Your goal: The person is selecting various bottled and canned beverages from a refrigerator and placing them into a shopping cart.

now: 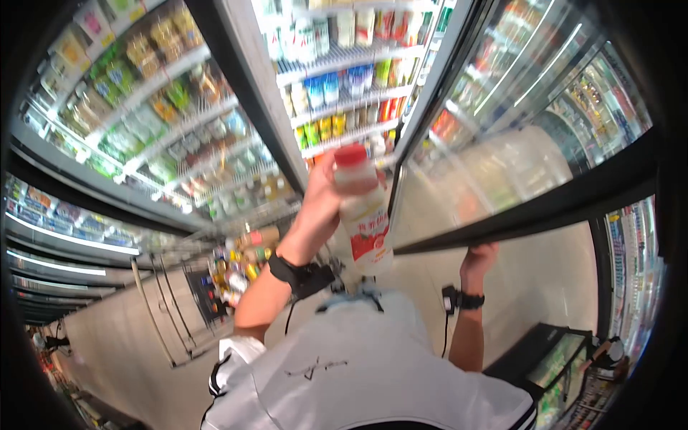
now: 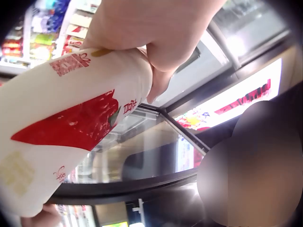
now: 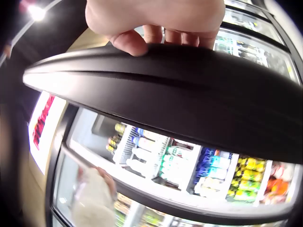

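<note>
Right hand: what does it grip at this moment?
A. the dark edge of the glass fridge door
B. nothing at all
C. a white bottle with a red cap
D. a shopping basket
A: in the right wrist view the right hand curls its fingers round the dark door edge, while the white bottle is in the left hand.

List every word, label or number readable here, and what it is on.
Nothing reads clearly enough to quote.
On the bottle in the left hand: red characters, too blurred.
On the shelved drinks: labels too small.
On the lit panel: red marks, unreadable.
On the door frame in the right hand: no print.
</note>
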Demonstrator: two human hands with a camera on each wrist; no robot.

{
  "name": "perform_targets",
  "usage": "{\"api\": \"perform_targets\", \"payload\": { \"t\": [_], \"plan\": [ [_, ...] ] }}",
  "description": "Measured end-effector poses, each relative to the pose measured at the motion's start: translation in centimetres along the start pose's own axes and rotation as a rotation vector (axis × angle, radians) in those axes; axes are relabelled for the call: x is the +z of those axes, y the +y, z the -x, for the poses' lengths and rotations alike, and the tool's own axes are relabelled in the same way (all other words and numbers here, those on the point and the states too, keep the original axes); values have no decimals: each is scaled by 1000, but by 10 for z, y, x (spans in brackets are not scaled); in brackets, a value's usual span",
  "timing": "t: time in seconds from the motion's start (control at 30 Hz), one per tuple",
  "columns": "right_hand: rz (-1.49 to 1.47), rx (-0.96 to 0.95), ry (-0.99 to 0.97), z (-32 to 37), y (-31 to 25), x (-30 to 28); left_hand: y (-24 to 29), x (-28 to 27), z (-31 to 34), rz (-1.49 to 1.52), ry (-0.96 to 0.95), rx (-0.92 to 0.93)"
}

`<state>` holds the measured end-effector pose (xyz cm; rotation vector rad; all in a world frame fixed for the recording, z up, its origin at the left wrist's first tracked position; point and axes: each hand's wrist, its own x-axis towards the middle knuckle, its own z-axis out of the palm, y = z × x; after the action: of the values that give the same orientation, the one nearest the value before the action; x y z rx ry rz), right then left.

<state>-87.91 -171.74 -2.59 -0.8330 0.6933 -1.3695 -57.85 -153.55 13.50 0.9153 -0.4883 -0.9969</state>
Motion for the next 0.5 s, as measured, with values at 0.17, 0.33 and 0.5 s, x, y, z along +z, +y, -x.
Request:
{"api": "perform_targets", "payload": {
  "t": [0.17,0.33,0.5],
  "plan": [
    [-131,75,283,-6,-15,19,21,3,-83,-332,-49,280],
    [-150,29,230,-23,-15,3,41,-1,-209,-895,-18,830],
    [168,-268,-64,-26,-8,-50,40,-11,-327,-1245,-6,964]
  ]
}}
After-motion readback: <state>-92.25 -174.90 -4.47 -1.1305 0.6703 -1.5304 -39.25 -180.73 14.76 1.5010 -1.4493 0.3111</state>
